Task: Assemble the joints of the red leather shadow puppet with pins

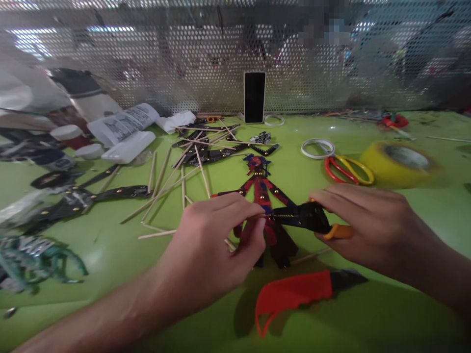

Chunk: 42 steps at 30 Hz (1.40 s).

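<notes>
A jointed flat puppet (262,193) in red, blue and black, with brass fasteners, lies at the middle of the green table. Over its lower left part, my left hand (221,240) is closed, thumb and forefinger pinching something too small to make out. My right hand (368,220) is wrapped round the black and orange pliers (312,216), whose jaws reach left to the left fingertips. Below the hands lies a red-handled knife (294,294) with a dark blade.
Wooden sticks (158,176) and black puppet parts (206,152) are scattered at back left. A phone (254,97) stands against the perforated metal screen (184,63). Yellow tape (382,164), a white ring (307,148) and red-yellow scissors (346,171) lie right. Jars (69,136) stand left.
</notes>
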{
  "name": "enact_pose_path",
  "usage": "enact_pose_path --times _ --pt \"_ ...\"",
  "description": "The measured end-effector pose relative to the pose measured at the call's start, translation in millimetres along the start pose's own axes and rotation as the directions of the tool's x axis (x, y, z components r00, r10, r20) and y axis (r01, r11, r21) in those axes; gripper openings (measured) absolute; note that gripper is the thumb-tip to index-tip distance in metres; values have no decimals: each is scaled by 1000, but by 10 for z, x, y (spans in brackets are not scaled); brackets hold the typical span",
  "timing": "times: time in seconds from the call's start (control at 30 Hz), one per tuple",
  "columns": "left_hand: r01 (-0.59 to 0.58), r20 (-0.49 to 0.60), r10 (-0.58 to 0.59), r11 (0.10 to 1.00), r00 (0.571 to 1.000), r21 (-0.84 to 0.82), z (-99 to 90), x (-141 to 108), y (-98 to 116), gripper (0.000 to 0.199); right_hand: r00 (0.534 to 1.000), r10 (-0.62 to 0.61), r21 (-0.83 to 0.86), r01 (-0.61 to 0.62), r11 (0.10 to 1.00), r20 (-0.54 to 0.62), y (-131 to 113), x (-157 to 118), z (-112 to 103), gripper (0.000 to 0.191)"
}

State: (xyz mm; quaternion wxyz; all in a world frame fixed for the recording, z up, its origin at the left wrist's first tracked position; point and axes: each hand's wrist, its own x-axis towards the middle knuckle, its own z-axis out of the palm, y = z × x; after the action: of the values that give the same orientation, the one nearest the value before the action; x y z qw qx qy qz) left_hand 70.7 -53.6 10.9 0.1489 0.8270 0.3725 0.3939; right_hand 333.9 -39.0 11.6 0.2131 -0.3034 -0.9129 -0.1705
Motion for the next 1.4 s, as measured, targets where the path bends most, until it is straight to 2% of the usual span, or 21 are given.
enact_pose_path --times 0.2,0.4,0.67,0.77,0.9,0.97,1.03,1.1,1.17,1.23,1.3,1.4 --pt "-33 78 35 999 996 -15 -29 -2 -20 18 998 33 50 -36 998 56 -17 21 -27 21" --pt "-73 80 74 997 994 -9 -23 -12 -55 17 993 65 92 -74 993 101 -8 -6 -6 15" --pt "-219 100 206 966 973 137 -13 -33 -115 19 953 169 200 -222 954 251 -37 45 -25 13" --pt "-276 106 259 936 960 218 -2 -65 -110 21 930 201 213 -273 938 308 -58 66 -26 7" --pt "-319 92 305 897 948 306 11 -85 -121 21 896 246 200 -336 921 371 -79 80 -11 11" --pt "-302 90 288 906 953 297 3 -53 -144 20 894 260 169 -338 926 364 -73 81 -3 10" --pt "-252 118 228 933 966 256 -24 6 -171 19 923 241 112 -285 952 301 -53 74 5 8" --pt "-167 201 125 965 972 205 -69 69 -194 20 959 188 22 -197 980 212 -27 64 12 11" --pt "-47 298 3 989 955 141 -117 112 -209 26 981 123 -77 -112 991 152 -4 55 17 14" --pt "63 391 -80 996 917 56 -152 127 -219 32 988 63 -138 -44 990 143 12 53 18 18" --pt "121 438 -99 992 893 -23 -161 124 -226 32 988 18 -145 4 989 152 23 58 18 23" --pt "100 412 -54 991 910 -91 -143 112 -236 29 987 2 -109 16 994 161 34 71 17 24"
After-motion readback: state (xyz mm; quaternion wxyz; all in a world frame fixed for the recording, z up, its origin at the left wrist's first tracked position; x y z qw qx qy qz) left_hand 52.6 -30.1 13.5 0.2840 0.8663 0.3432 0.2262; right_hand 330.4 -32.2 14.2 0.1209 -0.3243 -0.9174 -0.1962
